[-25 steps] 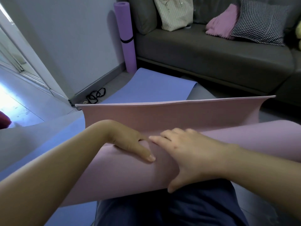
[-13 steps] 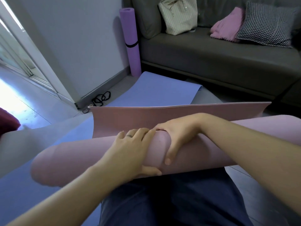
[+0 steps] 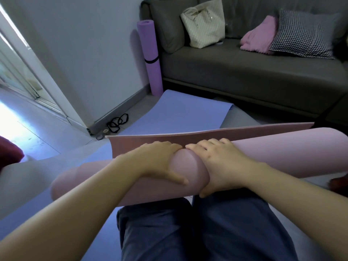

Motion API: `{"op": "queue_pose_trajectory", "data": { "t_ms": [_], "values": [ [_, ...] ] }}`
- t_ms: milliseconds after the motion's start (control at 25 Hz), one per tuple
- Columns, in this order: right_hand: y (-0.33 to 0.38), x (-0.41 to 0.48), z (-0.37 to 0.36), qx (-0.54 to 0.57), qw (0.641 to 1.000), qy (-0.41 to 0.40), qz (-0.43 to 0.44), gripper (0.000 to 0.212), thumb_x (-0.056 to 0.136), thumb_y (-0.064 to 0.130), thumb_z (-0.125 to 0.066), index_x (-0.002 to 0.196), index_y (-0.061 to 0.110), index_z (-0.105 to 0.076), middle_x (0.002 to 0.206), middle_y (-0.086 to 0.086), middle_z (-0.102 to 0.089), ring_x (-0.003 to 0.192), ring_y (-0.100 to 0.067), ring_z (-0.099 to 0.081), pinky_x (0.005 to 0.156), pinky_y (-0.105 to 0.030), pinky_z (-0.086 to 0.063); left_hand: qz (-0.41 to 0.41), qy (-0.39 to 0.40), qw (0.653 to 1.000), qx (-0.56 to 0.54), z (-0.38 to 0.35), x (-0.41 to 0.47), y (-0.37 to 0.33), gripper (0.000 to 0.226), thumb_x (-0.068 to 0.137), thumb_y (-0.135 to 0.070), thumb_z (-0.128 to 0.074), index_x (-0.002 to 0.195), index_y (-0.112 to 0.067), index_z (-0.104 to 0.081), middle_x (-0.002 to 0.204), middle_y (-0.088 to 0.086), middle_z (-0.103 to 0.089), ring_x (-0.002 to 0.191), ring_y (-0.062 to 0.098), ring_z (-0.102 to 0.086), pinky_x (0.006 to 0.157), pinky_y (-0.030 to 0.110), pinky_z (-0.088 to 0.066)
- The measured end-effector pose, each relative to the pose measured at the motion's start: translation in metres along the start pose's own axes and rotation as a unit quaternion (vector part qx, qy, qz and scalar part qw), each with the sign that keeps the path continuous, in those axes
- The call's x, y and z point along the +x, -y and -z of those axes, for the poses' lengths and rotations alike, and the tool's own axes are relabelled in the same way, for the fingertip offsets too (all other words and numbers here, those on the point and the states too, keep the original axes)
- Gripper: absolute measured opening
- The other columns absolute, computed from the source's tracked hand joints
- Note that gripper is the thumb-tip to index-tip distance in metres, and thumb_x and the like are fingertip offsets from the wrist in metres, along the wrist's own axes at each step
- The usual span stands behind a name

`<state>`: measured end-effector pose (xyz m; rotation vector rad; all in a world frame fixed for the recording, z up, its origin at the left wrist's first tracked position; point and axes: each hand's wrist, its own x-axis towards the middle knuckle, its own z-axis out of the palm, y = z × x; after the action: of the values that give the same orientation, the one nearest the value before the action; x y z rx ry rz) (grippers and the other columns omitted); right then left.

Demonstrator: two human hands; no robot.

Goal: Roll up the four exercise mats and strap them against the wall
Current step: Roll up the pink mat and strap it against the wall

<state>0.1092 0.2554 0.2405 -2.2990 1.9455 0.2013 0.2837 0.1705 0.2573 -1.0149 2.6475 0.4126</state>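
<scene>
A thick roll of pink mat [image 3: 282,157] lies across my knees, its loose end [image 3: 216,137] standing up as a flap behind it. My left hand [image 3: 158,162] grips the roll's middle, fingers over the top and thumb in front. My right hand [image 3: 218,164] grips it right beside, fingers on top and thumb underneath. A blue mat [image 3: 180,113] lies flat on the floor beyond, and a grey mat [image 3: 28,176] lies flat at the left. A purple mat [image 3: 150,59], rolled and bound by a black strap, stands against the wall.
Loose black straps [image 3: 117,121] lie on the floor by the wall's skirting. A grey sofa [image 3: 244,76] with a bag [image 3: 205,23] and cushions fills the back right. A glass door [image 3: 18,72] is at the left. A dark red object [image 3: 9,155] sits at the left edge.
The roll has turned forward and thickened, so the standing flap is shorter. Both hands shifted their hold and now sit side by side on the roll's middle.
</scene>
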Motion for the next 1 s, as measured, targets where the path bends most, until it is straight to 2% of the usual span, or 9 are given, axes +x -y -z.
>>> {"op": "queue_pose_trajectory", "data": {
  "t_ms": [120,240,360,440,560,680,840,920,1000],
  "values": [
    [-0.011,0.018,0.01,0.039,0.998,0.048,-0.006,0.112,0.051,0.071,-0.074,0.143,0.037,-0.021,0.128,0.011,-0.046,0.118,-0.016,-0.043,0.099,-0.037,-0.035,0.007,-0.114,0.974,0.196,-0.032,-0.006,-0.016,0.116,0.063,-0.074,-0.06,0.15,-0.02,-0.006,0.145,-0.001,-0.031,0.128,0.025,-0.038,0.106,0.045,-0.03],
    [-0.014,0.031,0.016,0.077,0.993,0.088,-0.006,0.1,0.049,0.067,-0.076,0.134,0.043,-0.031,0.116,0.017,-0.05,0.108,-0.01,-0.045,0.095,-0.033,-0.037,0.015,-0.155,0.976,0.151,-0.041,-0.002,-0.011,0.112,0.06,-0.073,-0.059,0.148,-0.023,-0.011,0.14,-0.001,-0.036,0.122,0.027,-0.043,0.101,0.042,-0.035],
    [-0.02,0.016,0.004,0.284,0.955,-0.071,-0.035,0.061,0.066,0.051,-0.076,0.122,0.04,-0.053,0.115,0.024,-0.058,0.109,0.001,-0.051,0.096,-0.023,-0.042,0.005,-0.124,0.987,0.099,-0.029,0.006,0.005,0.109,0.058,-0.074,-0.061,0.145,-0.027,-0.016,0.136,-0.003,-0.041,0.12,0.026,-0.045,0.098,0.042,-0.039],
    [-0.028,-0.006,-0.02,0.457,0.81,-0.334,-0.151,0.021,0.082,0.029,-0.071,0.1,0.034,-0.064,0.105,0.018,-0.066,0.101,0.002,-0.058,0.09,-0.018,-0.045,0.014,-0.087,0.994,0.064,-0.02,0.011,0.012,0.109,0.058,-0.074,-0.065,0.145,-0.03,-0.016,0.138,-0.004,-0.041,0.123,0.024,-0.044,0.099,0.042,-0.039],
    [-0.026,-0.032,-0.059,0.521,0.54,-0.544,-0.376,0.025,0.087,0.011,-0.064,0.097,0.032,-0.056,0.116,-0.005,-0.059,0.103,-0.016,-0.059,0.083,-0.021,-0.049,0.011,-0.054,0.998,0.038,-0.016,0.018,0.019,0.109,0.057,-0.074,-0.066,0.145,-0.033,-0.016,0.141,-0.006,-0.04,0.124,0.022,-0.043,0.098,0.04,-0.039],
    [-0.022,-0.028,-0.069,0.571,0.416,-0.544,-0.453,0.043,0.082,0.009,-0.067,0.119,0.021,-0.048,0.128,-0.008,-0.045,0.107,-0.019,-0.054,0.077,-0.015,-0.045,-0.002,-0.048,0.999,0.023,-0.015,0.024,0.018,0.109,0.055,-0.075,-0.065,0.144,-0.035,-0.018,0.143,-0.008,-0.039,0.126,0.02,-0.042,0.1,0.04,-0.039],
    [-0.028,-0.007,-0.055,0.657,0.267,-0.453,-0.541,0.076,0.074,0.027,-0.077,0.138,0.017,-0.037,0.129,-0.002,-0.044,0.108,-0.023,-0.054,0.093,-0.036,-0.048,0.005,-0.051,0.999,0.006,-0.011,0.026,0.014,0.106,0.057,-0.071,-0.068,0.144,-0.035,-0.021,0.144,-0.01,-0.037,0.126,0.018,-0.042,0.1,0.04,-0.04],
    [-0.029,-0.002,-0.048,0.754,0.177,-0.37,-0.512,0.088,0.07,0.036,-0.081,0.141,0.02,-0.032,0.126,-0.001,-0.049,0.102,-0.025,-0.057,0.088,-0.045,-0.052,0.011,-0.061,0.998,0.016,-0.014,0.022,0.011,0.104,0.056,-0.072,-0.067,0.143,-0.036,-0.022,0.143,-0.011,-0.038,0.125,0.018,-0.042,0.098,0.039,-0.041],
    [-0.03,-0.002,-0.037,0.817,0.158,-0.316,-0.456,0.08,0.069,0.044,-0.081,0.133,0.019,-0.039,0.119,-0.002,-0.056,0.094,-0.023,-0.059,0.072,-0.043,-0.053,0.015,-0.083,0.996,0.025,-0.013,0.017,0.011,0.103,0.055,-0.073,-0.065,0.141,-0.037,-0.022,0.141,-0.012,-0.039,0.123,0.018,-0.043,0.097,0.039,-0.041]
  ]
}}
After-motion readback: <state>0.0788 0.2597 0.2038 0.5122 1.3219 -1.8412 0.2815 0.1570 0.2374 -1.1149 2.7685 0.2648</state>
